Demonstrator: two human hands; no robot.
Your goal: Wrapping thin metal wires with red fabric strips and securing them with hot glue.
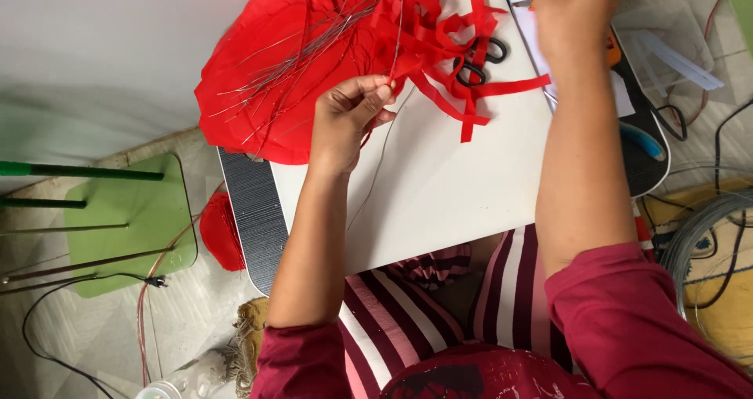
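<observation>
Left hand [345,120] pinching thin wire [398,30] and red paper strip [439,93] between closed fingers [382,91], over white tabletop [439,187]. Wire running up across tangle of red strips. Right hand [572,10] reaching toward far edge of tabletop; its fingers cut off by frame, grip impossible to tell. Black scissors [480,61] lying among strips, between both hands. Red paper sheets with loose wires [274,61] lying left of left hand.

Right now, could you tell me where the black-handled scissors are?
In the head view, the black-handled scissors lie on the white board, half buried under the red paper strips, between the left hand and the right hand.
</observation>
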